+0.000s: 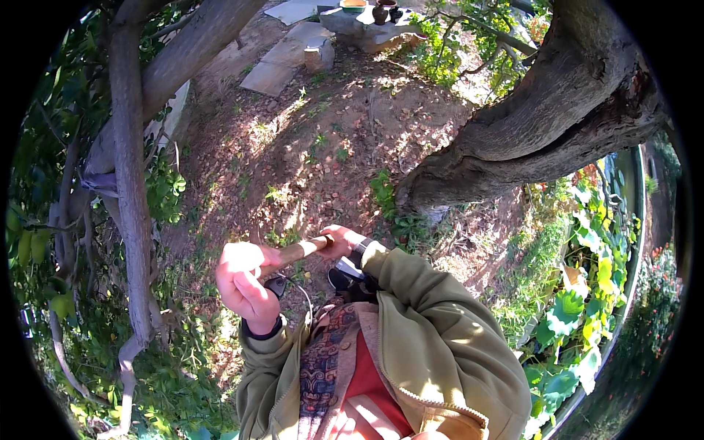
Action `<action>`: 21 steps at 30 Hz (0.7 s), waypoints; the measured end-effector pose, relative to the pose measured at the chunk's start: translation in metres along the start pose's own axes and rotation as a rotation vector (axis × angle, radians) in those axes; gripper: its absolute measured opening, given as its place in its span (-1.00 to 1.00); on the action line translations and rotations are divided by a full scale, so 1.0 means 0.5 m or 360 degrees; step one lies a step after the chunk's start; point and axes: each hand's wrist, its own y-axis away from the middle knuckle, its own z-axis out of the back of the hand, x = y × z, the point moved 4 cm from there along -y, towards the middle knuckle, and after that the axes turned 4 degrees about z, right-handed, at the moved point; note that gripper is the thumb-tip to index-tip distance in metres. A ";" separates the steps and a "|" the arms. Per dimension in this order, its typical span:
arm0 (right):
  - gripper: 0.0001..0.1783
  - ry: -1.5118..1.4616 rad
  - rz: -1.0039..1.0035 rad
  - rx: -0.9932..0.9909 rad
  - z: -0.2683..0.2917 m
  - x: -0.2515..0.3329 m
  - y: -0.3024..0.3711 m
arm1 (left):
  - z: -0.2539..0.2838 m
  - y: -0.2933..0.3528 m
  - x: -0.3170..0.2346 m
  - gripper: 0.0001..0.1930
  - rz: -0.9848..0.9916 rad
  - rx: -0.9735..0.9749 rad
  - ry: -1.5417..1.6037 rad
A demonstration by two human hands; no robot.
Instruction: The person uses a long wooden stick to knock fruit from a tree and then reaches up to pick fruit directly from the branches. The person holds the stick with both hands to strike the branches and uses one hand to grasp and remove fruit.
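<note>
A light-brown wooden pole point(299, 251) slants between my two hands in front of my body. My left hand point(248, 282) is closed round its near left part, bright with sunlight. Farther along to the right, my right hand point(340, 240) grips the same pole with bent fingers. Its far end is hidden, and I cannot make out whether it carries a tool head. A dark watch point(359, 250) sits on my right wrist. Below the pole, a thin pale cable point(304, 293) curves beside my olive jacket, and a dark shoe point(339, 280) shows.
A thick leaning tree trunk point(513, 139) rises on the right; a thinner trunk point(130, 183) stands at the left among leafy branches. Ahead lies bare earth point(330, 139) with fallen leaves. At the back, a stone table point(367, 31) holds pots. Large-leaved plants point(568, 312) line the right edge.
</note>
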 end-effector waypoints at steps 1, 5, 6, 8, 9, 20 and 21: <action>-0.75 0.0048 0.0029 -0.0039 0.015 0.003 -0.016 | -0.003 -0.002 -0.003 -0.72 0.0002 0.0023 0.0020; -0.81 -0.0552 -0.0189 -0.0520 -0.055 -0.005 0.004 | 0.018 0.009 -0.015 -0.71 0.0022 0.0008 0.0124; -0.81 -0.0562 -0.0174 -0.0557 -0.062 -0.008 0.009 | 0.022 0.011 -0.022 -0.71 0.0047 -0.0002 0.0141; -0.79 -0.0568 -0.0113 -0.0576 -0.071 -0.018 0.018 | 0.023 0.015 -0.042 -0.68 0.0006 -0.0090 0.0231; -0.82 -0.0569 -0.0030 -0.0511 -0.063 -0.014 0.006 | 0.027 0.017 -0.051 -0.68 -0.0019 -0.0089 0.0286; -0.94 -0.0167 0.0949 -0.0708 -0.222 0.159 0.125 | 0.085 0.054 -0.097 -0.49 -0.0178 0.0121 0.0723; -0.93 -0.0146 0.1087 -0.0728 -0.196 0.192 0.133 | 0.074 0.045 -0.058 -0.49 -0.0103 0.0146 0.0791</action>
